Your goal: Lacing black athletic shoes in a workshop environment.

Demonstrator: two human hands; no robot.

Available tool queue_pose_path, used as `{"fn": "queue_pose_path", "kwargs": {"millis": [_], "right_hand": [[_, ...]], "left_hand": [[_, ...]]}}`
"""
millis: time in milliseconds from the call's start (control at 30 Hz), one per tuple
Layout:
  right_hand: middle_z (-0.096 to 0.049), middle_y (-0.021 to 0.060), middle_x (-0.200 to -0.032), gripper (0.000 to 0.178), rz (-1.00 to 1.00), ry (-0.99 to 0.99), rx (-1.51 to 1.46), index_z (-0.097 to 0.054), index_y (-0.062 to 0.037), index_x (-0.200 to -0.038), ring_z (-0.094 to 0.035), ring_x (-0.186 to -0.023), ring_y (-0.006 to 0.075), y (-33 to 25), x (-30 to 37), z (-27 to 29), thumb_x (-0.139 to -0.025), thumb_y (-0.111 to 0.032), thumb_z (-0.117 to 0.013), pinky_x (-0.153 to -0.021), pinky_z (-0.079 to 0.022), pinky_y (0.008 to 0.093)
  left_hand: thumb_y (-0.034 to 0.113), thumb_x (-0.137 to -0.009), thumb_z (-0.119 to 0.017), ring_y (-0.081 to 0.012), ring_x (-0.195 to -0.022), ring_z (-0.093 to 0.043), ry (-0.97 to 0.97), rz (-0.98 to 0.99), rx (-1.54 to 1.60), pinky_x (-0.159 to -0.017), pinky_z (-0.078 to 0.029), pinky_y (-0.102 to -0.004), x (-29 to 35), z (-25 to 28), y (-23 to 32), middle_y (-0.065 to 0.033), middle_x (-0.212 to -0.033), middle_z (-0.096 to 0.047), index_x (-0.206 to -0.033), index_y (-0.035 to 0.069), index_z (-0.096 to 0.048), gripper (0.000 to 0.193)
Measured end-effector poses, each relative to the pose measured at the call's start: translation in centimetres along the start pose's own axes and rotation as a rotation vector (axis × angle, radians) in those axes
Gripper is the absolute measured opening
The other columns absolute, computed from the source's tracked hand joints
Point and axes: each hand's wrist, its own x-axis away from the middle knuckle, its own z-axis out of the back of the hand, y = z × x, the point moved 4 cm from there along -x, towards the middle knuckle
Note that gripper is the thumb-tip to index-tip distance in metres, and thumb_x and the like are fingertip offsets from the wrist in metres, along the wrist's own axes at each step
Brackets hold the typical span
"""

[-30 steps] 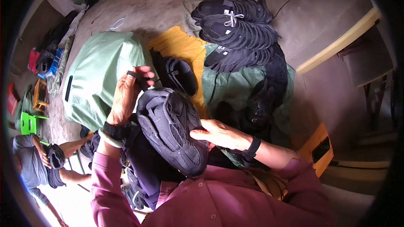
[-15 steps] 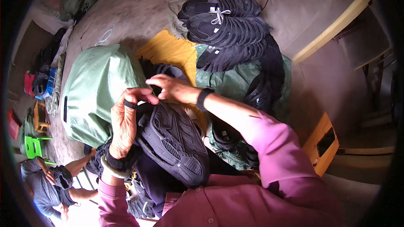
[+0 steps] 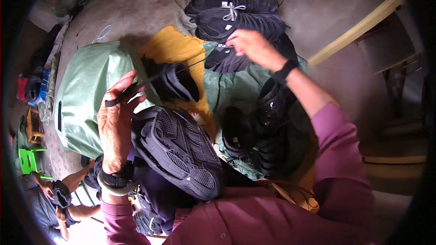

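Note:
A black shoe [image 3: 181,149] with mesh panels lies across my lap, its lace holes showing. Left of it I hold up my left hand [image 3: 119,115], a black ring-like band around a finger, its fingers pinched on a thin dark cord [image 3: 194,63]. That cord, perhaps a shoelace, stretches up and right to my right hand [image 3: 256,47], whose fingers are closed on its other end. My right hand is raised in front of the stacked black shoes [image 3: 245,22], apart from the shoe on my lap.
A bulging pale green sack [image 3: 91,95] stands left, with dark footwear [image 3: 175,81] beside it on a yellow sheet [image 3: 168,45]. More black shoes [image 3: 272,104] lie on a green sheet [image 3: 231,90]. Another person [image 3: 54,199] sits lower left near a green chair [image 3: 28,159]. Wooden framing [image 3: 359,27] stands right.
My right hand has moved away from my left, up and right, drawing the dark cord out between them. My left hand has shifted slightly left and up. The shoe stays on my lap.

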Motion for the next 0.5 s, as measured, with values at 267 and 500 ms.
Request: {"fn": "queue_pose_path", "kwargs": {"millis": [267,500], "right_hand": [[-0.068,0.0047,-0.094,0.021,0.024,0.277,0.029,-0.066,0.0044,-0.106,-0.056,-0.067,0.0081,-8.6,10.4,16.0,-0.099,-0.008,-0.050,-0.079,-0.061,0.0291],[-0.068,0.0064,-0.097,0.039,0.022,0.564,0.103,-0.062,-0.0004,-0.124,-0.063,-0.096,0.0159,-14.8,19.8,26.4,-0.098,-0.029,-0.067,-0.105,-0.048,0.0335]], "left_hand": [[0.007,-0.101,-0.061,-0.0237,-0.112,-0.064,-0.190,0.000,-0.818,-0.101,-0.046,-0.0332,1.4,-2.5,0.1,-0.0137,-0.120,-0.069,-0.122,0.000,-0.069,0.023],[0.010,-0.104,-0.058,-0.0221,-0.104,-0.065,-0.171,-0.041,-0.845,-0.097,-0.048,-0.0336,1.8,-2.5,-0.6,-0.0128,-0.112,-0.071,-0.109,-0.003,-0.070,0.017]]}}
